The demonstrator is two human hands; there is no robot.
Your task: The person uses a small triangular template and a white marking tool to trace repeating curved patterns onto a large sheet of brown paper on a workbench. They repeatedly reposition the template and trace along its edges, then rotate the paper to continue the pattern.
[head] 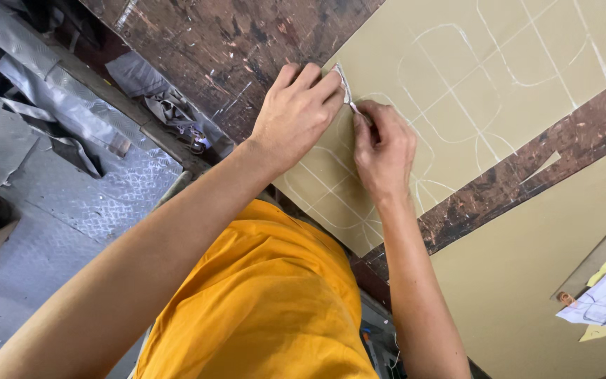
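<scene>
Two hands over one tan sheet (499, 77) chalked with rounded outlines, lying on a worn dark brown table (226, 63). Second tan sheet (527, 281) lower right, partly cut off by frame.

Left hand (296, 116) pressed flat near sheet's corner, fingers closed on a thin pale template (343, 78) at the edge; mostly hidden, shape unclear.

Right hand (384, 151) pinched around one small white marking piece (354, 109), only tip visible; long axis angled up-left, pointing toward left fingertips.

One orange shirt (261, 302) below. Grey scraps (50, 105) on metal floor, count indeterminate.
</scene>
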